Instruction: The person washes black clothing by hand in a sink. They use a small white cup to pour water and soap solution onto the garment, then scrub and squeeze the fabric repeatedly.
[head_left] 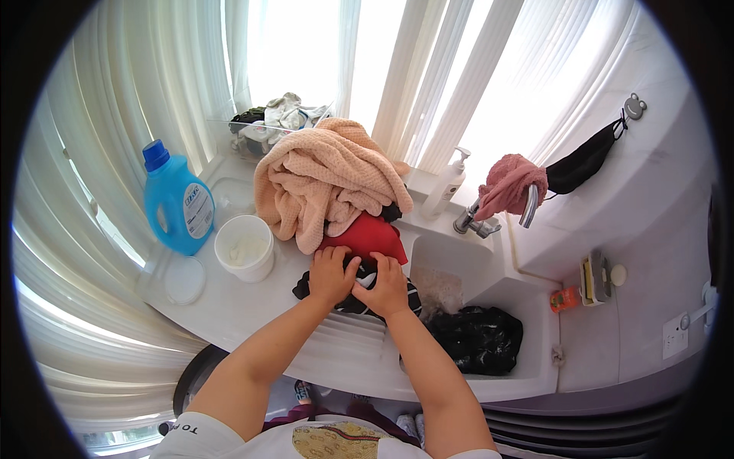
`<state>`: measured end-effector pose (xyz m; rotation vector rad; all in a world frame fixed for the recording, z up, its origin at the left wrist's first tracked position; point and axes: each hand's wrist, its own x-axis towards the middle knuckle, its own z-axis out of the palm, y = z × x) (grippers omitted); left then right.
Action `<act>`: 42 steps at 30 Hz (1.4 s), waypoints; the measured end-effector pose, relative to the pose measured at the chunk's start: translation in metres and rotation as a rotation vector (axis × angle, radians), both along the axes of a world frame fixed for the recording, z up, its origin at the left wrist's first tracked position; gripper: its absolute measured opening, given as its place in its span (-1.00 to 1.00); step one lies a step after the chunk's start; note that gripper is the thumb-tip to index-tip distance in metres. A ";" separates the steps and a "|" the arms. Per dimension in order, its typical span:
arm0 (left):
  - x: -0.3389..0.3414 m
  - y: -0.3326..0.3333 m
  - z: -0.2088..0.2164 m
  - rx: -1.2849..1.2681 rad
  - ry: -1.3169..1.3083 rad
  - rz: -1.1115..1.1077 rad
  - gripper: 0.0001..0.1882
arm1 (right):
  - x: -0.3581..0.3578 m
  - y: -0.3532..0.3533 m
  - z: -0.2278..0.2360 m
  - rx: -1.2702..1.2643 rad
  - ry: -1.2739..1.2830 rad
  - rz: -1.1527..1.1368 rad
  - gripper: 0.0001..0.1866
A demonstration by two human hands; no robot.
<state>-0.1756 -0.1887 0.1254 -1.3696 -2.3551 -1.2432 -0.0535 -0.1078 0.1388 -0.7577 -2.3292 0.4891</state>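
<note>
Black-and-white cloth (356, 306) covered by left hand (333, 275) and right hand (384, 285)

The black-and-white cloth is bunched on the white counter (336, 348), just left of the sink (541, 336) and behind a ridged stretch of the surface. It is touched from above by the left hand, whose fingers are half curled; by the right hand it is touched in much the same way, and the two thumbs are brought close together. Whether any fabric is pinched in either hand cannot be told, since the undersides of the fingers are hidden. On the far side the cloth is bordered by a red cloth (373, 233), which is partly overlapped in turn by a large peach blanket (329, 180).

To the left, a white tub (245, 246) is placed beside a round white lid (185, 280), and a blue bottle (180, 203) is stood upright near both. Behind the blanket, clothes are heaped in a clear bin (248, 141).

In the sink, a shiny black bundle (478, 340) is seen. A pink cloth (511, 185) is draped over the tap (474, 223), beside which a white pump bottle (445, 185) is set. Farther right, a black mask (585, 164) is hung from a grey hook (634, 106) on the wall.
</note>
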 end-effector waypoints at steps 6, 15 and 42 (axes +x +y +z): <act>0.029 -0.085 0.005 0.037 -0.073 -0.370 -0.67 | 0.079 -0.054 0.015 0.088 -0.146 0.310 -0.30; 0.012 -0.002 0.007 -0.110 0.041 0.024 -0.64 | 0.019 -0.007 0.002 -0.055 -0.125 -0.003 -0.31; -0.003 -0.009 0.003 -0.050 0.236 0.000 -0.68 | 0.000 -0.019 0.000 -0.073 -0.255 -0.057 -0.37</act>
